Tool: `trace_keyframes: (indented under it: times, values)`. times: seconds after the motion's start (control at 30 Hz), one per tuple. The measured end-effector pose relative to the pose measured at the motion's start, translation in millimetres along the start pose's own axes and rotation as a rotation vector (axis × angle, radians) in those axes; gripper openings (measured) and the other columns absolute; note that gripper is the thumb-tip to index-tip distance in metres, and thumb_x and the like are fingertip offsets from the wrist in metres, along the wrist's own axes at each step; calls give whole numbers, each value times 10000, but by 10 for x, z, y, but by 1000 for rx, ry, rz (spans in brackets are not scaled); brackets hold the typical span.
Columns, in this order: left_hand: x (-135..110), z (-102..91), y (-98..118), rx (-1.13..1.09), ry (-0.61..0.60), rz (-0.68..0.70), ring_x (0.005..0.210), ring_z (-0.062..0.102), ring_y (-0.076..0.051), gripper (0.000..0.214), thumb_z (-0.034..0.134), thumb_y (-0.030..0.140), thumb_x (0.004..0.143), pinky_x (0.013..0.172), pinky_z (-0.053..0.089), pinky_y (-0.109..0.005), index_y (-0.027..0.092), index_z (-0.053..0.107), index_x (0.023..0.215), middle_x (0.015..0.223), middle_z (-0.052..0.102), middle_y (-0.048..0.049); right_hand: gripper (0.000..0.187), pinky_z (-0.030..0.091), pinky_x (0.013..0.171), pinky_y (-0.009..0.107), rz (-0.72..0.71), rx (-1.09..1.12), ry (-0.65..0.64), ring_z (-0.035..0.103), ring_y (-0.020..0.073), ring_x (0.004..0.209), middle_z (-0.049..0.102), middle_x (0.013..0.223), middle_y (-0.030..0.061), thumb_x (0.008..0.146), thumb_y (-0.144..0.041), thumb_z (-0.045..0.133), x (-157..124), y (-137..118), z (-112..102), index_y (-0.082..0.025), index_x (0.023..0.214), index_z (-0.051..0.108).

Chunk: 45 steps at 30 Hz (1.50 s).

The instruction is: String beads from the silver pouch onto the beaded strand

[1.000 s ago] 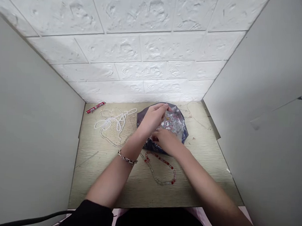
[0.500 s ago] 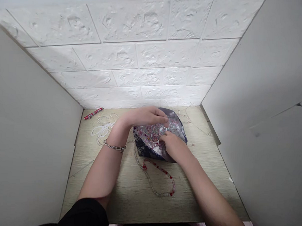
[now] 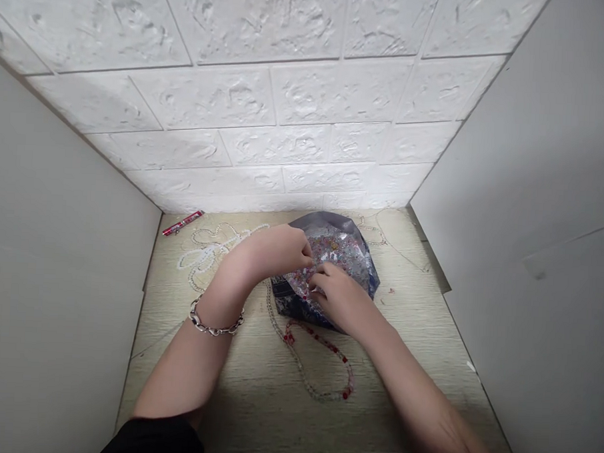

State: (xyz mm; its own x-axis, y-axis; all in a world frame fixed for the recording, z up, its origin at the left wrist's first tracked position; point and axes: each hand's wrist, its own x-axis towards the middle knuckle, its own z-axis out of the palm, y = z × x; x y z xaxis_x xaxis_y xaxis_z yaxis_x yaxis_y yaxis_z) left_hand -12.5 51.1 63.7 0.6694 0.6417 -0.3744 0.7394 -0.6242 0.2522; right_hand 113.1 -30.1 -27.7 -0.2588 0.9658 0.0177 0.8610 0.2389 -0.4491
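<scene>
A bag (image 3: 321, 225) with a dark patterned outside and a silvery lining lies open on the wooden tabletop, holding many small beads (image 3: 343, 255) in pink, clear, red and other colours. Over the left part of the beads is my left hand (image 3: 283, 249), its fingers curled inward; whatever they pinch is hidden. Facing it, my right hand (image 3: 342, 295) rests at the near side of the beads with bent fingers close together, and anything in them is too small to make out. A beaded strand (image 3: 348, 374), red, pink and clear, loops on the table before the bag.
Clear and white beaded strands (image 3: 200, 257) lie left of the bag. A red slim packet (image 3: 183, 222) sits by the back wall. Thin thread and another clear strand (image 3: 379, 240) are at back right. Pale panels (image 3: 56, 242) stand on both sides, and a white brick-patterned wall (image 3: 242, 94) behind.
My left hand has drawn back leftward from the bag's middle, and its fingers have curled. My right hand has shifted slightly left over the beads. The view has tilted a little.
</scene>
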Motion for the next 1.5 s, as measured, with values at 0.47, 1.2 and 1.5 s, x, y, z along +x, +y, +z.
trace_keyframes:
  times: [0.47, 1.2, 1.5]
  values:
    - [-118, -75, 28, -42, 31, -3, 458, 339, -85, 247, 432, 264, 707, 507, 232, -252, 158, 630, 605, 483, 481, 0, 203, 328, 648, 245, 26, -135, -9, 468, 147, 798, 497, 876, 62, 819, -127, 358, 31, 31, 135, -164, 817, 557]
    - [48, 73, -69, -94, 96, 45, 562, 445, -109, 300, 414, 344, 737, 528, 278, -244, 163, 650, 698, 668, 618, -44, 232, 377, 670, 255, -45, -119, 7, 488, 161, 833, 515, 863, 60, 848, -251, 364, 51, -59, 168, -150, 789, 564]
    - [35, 66, -127, -100, 214, 13, 552, 416, -118, 297, 341, 306, 771, 537, 268, -263, 151, 519, 590, 605, 547, -41, 164, 363, 721, 252, 59, 251, 275, 450, 130, 799, 485, 847, 49, 844, -199, 297, 75, 4, 119, -156, 825, 453]
